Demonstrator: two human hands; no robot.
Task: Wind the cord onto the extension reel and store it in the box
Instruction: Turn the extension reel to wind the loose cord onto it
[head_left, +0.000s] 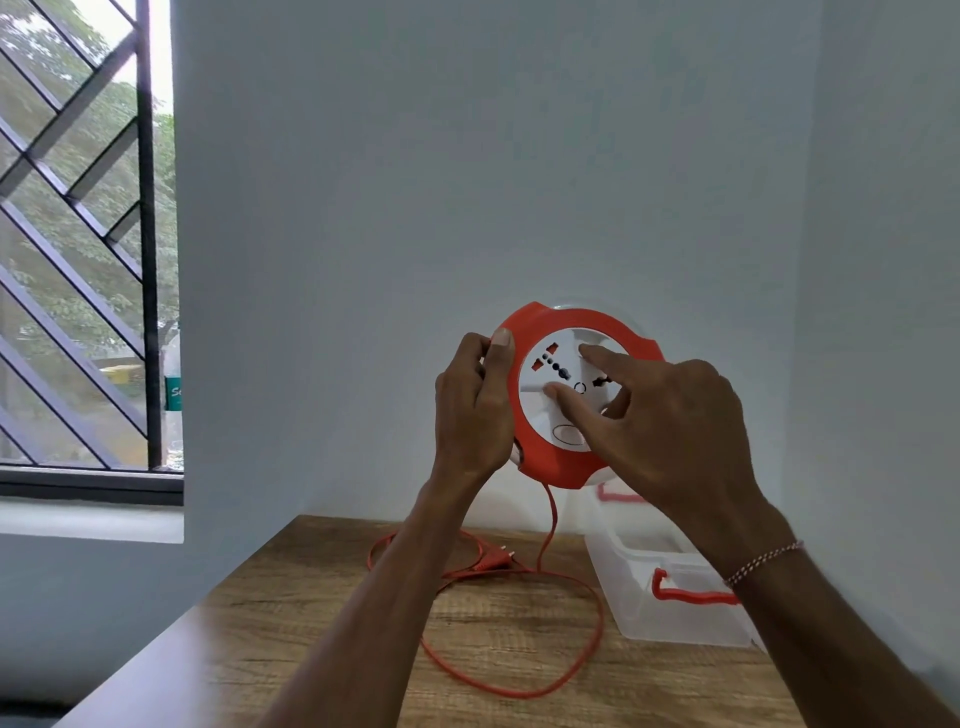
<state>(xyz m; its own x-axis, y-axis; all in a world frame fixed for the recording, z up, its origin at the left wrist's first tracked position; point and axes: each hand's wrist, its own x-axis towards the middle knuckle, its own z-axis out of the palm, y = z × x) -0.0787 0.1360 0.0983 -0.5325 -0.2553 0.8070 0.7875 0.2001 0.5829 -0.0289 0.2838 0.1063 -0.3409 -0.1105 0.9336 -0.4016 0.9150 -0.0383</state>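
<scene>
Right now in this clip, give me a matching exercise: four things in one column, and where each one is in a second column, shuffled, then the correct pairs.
Things
1. reel
2. plug
3. box
4. left hand

Places
A. lying on the table among loose loops of cord
B. gripping the reel's orange rim
C. standing open on the table, at its right
D. held up in the air above the table, with the right hand fingers on its white face

Pairs: 1-D, 2-A, 3-C, 4-B
</scene>
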